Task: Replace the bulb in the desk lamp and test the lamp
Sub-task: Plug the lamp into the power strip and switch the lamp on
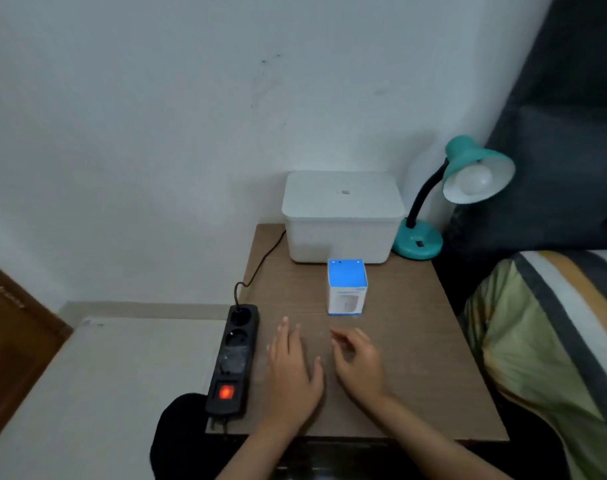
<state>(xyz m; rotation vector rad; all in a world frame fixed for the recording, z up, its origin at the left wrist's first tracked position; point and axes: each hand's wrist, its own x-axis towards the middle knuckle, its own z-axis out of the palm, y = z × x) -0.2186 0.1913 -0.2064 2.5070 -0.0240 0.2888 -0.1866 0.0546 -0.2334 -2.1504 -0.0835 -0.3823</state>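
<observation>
A teal desk lamp (420,241) stands at the table's back right corner, its shade (468,157) tilted toward me. A white bulb (474,181) sits in the shade, unlit. A blue and white bulb box (347,287) stands upright mid-table. My left hand (292,370) lies flat on the wood, fingers spread, holding nothing. My right hand (359,363) hovers beside it with fingers loosely curled and nothing in them, just in front of the box.
A black power strip (233,358) lies along the table's left edge, its red switch (226,392) glowing and one black cord (260,261) plugged in. A white lidded bin (342,216) stands at the back. A bed with striped bedding (554,341) borders the right side of the wooden table (433,375).
</observation>
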